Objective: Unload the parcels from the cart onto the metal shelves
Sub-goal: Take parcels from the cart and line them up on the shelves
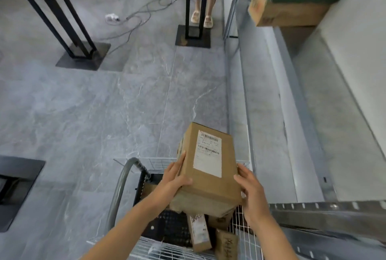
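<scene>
two hands, left hand (175, 178) and right hand (249, 188), each keep a grip clamped on opposite sides of one box (205, 178), holding it level above the cart (158, 247), likely to swing it toward the metal shelf (271, 113); smaller parcels (199, 232) remain inside.

Both hands, left hand (174, 178) and right hand (251, 192), clasp a labelled cardboard parcel (206, 167) above the wire cart (240, 226). Smaller parcels (199, 232) lie inside. Metal shelves (292, 113) stand at right.
</scene>
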A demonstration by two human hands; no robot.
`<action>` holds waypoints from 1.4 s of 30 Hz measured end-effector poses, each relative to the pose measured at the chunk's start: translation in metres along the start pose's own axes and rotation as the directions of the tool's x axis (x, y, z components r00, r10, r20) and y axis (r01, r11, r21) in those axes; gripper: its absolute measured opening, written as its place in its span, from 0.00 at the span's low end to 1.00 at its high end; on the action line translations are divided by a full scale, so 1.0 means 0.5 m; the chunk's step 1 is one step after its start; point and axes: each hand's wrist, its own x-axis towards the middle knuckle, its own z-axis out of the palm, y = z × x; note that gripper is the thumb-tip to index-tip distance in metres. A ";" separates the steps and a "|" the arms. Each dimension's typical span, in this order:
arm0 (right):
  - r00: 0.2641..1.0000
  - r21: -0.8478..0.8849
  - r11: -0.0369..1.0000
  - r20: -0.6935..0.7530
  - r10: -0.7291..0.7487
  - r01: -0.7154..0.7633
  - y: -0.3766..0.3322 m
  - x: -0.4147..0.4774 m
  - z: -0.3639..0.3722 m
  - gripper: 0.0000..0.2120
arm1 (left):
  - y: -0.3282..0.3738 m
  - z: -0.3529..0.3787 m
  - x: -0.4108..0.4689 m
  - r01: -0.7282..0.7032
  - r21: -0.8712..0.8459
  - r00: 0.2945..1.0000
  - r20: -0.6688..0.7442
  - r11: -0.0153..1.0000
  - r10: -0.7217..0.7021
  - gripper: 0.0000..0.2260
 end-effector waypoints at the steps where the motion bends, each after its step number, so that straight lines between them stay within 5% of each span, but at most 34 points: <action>1: 0.999 0.024 0.999 -0.004 -0.037 0.037 -0.022 -0.015 0.003 0.16 | 0.020 0.002 -0.013 -0.033 -0.017 0.999 0.015 0.999 0.033 0.37; 8: 0.968 0.164 0.957 0.045 -0.248 0.238 -0.109 -0.133 0.027 0.21 | 0.124 -0.008 -0.081 -0.163 -0.084 0.975 0.142 0.983 0.173 0.38; 21: 0.844 0.161 0.832 -0.188 -0.503 0.531 -0.043 -0.402 0.123 0.31 | 0.204 -0.058 -0.207 -0.265 0.034 0.812 0.547 0.964 0.204 0.31; 31: 0.642 0.022 0.762 -0.555 -0.529 0.647 0.095 -0.660 0.166 0.41 | 0.175 0.054 -0.323 -0.285 0.137 0.502 0.864 0.949 0.026 0.30; 42: 0.331 -0.029 0.687 -0.861 -0.386 0.726 0.215 -0.934 0.064 0.43 | 0.049 0.350 -0.463 -0.305 0.214 0.217 0.964 0.928 -0.151 0.37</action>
